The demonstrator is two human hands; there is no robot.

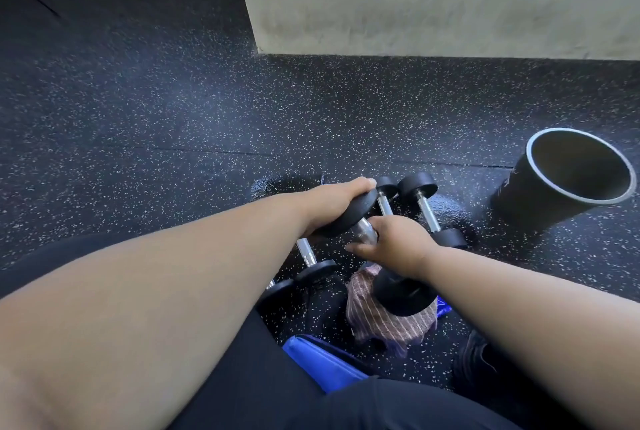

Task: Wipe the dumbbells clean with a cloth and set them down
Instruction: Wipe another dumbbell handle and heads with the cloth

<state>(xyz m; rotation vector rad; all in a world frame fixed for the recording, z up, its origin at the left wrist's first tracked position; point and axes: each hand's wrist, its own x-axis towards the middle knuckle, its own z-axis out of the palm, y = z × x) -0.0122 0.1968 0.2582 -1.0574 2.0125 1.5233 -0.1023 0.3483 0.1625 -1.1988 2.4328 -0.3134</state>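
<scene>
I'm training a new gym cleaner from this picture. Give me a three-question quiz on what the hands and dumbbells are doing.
1. True or false: the left hand grips the far black round head of the held black-and-chrome dumbbell.
2. What does the right hand grip? A) the chrome handle B) the black open cylinder C) the blue mat
3. Fill in: the striped brownish cloth lies on the speckled dark rubber ____, beneath the dumbbell's near head.

Key: 1 true; 2 A; 3 floor.

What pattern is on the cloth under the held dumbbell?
The crumpled pinkish-brown cloth has thin pale stripes, seen in the head view, the only one.
</scene>
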